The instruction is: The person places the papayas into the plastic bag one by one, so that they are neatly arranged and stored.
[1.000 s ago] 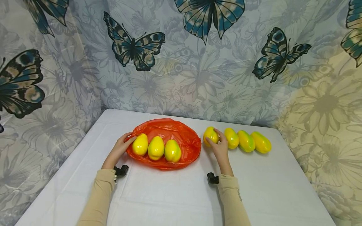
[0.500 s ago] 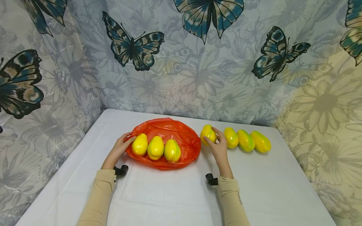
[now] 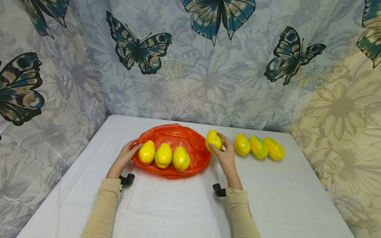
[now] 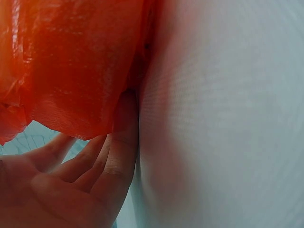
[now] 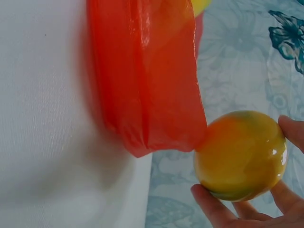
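The right hand (image 3: pixel 225 155) grips one yellow mango (image 3: pixel 213 140), with the thumb on its near side and the fingers curled over its far side; the fruit is lifted clear of the white table (image 3: pixel 184 205) and sits just beside the right edge of the orange plastic bag (image 3: pixel 184 138). In the right wrist view, the same mango (image 5: pixel 240 154) rests against the fingertips (image 5: pixel 213 204), and its skin nearly touches the bag edge (image 5: pixel 152 95). The left hand (image 3: pixel 125 157) lies at the left edge of the bag, fingers relaxed and extended against the plastic; the left wrist view shows the fingers (image 4: pixel 114 156) lying straight along the orange film (image 4: pixel 71 66), not pinching it. Three mangoes lie side by side on the bag: the left one (image 3: pixel 147 152) is just beside the left hand, the middle one (image 3: pixel 163 155) and the right one (image 3: pixel 181 158) touch or nearly touch each other. Three more mangoes (image 3: pixel 258 147) lie in a row on the table to the right of the held fruit, apart from the right hand. A butterfly-print curtain (image 3: pixel 190 59) hangs behind the table.
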